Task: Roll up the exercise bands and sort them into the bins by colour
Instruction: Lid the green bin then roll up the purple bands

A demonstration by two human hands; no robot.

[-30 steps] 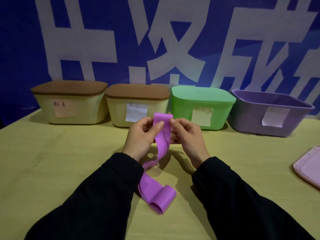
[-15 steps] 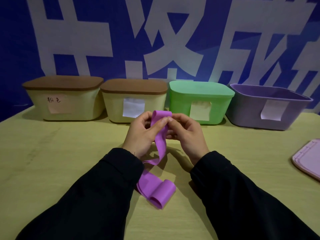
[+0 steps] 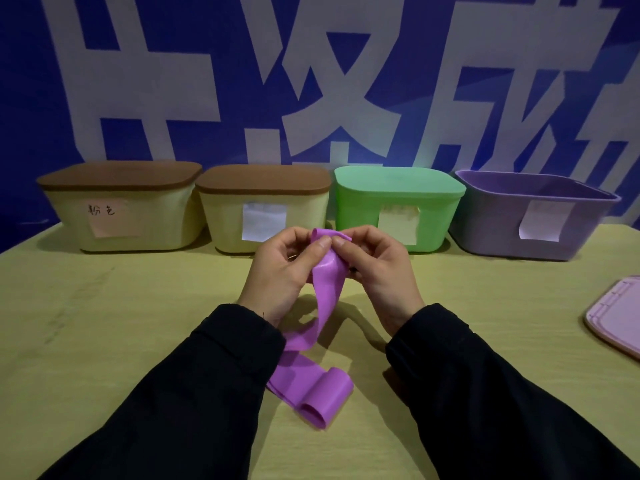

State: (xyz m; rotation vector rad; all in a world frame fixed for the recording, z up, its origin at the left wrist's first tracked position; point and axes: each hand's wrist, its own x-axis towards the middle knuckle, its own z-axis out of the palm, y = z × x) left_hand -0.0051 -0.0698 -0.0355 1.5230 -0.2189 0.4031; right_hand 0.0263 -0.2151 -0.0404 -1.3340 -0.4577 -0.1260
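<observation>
Left hand [image 3: 277, 268]: fingers curled, thumb pressed on the top end of the band [image 3: 320, 327], pinching it above the table's middle.
Right hand [image 3: 375, 268]: fingers curled too, thumb and forefinger pinching the same end, thumbs nearly touching.
Band: purple; its top end is between both hands, the strip hangs down between the wrists, and its lower end lies loosely curled on the table [image 3: 104, 323] near the front edge, between the sleeves.
Step, as I judge it: starting the roll at the top end; no tight roll is formed yet.
Risk, slack: the strip is thin and limp, so a loose first turn would likely spring open or roll askew.
Risk, tail: the curled lower end may drag or twist as the strip is wound, giving an uneven roll.
Risk, sleeves: the tail lies close to the left sleeve and could catch under it.
Bins, back edge: two cream bins [image 3: 121, 209] [image 3: 263, 213] with brown lids at left, a lidded green bin [image 3: 398, 209], then an open purple bin [image 3: 533, 216] at right.
In the way: three bins are shut; the purple one is open, and nothing lies between it and the hands.
Right edge: a pink lid [image 3: 616, 317], partly out of view.
</observation>
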